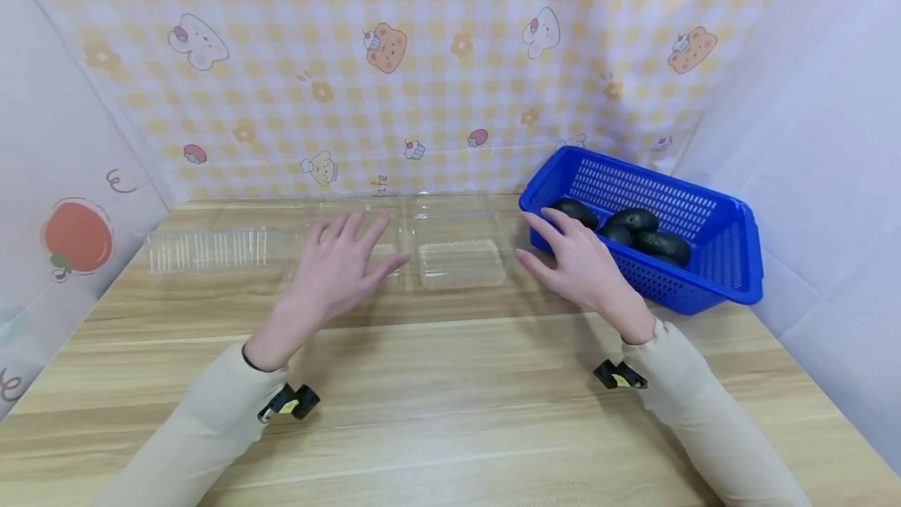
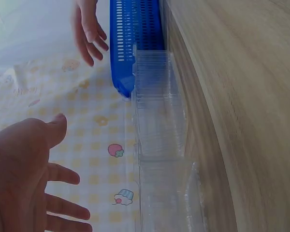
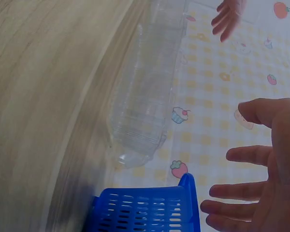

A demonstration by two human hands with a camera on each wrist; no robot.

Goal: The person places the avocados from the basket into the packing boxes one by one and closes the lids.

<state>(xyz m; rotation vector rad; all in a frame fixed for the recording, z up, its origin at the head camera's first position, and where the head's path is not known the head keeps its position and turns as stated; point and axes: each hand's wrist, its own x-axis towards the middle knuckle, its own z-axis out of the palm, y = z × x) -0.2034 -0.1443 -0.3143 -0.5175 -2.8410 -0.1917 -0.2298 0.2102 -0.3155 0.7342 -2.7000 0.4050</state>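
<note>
My left hand [image 1: 334,264], fingers spread and holding nothing, hovers above the clear plastic clamshell boxes in the middle of the table. One clear box [image 1: 461,263] stands with its lid raised between my two hands. Another clear box [image 1: 207,249] lies at the left, and the one in the middle is partly hidden behind my left hand. At the near left end of a blue basket [image 1: 711,198], my right hand [image 1: 577,260] is raised with loosely bent, empty fingers. Several dark avocados [image 1: 662,247] lie inside the basket. In the right wrist view, the right fingers [image 3: 237,191] extend beside the basket's rim.
A wooden table [image 1: 436,405] carries everything. Behind it hangs a yellow checked cloth [image 1: 457,84] with cartoon prints, close to the boxes' raised lids. White printed sheets [image 1: 831,163] bound the table on both sides. A small black camera sits on each sleeve.
</note>
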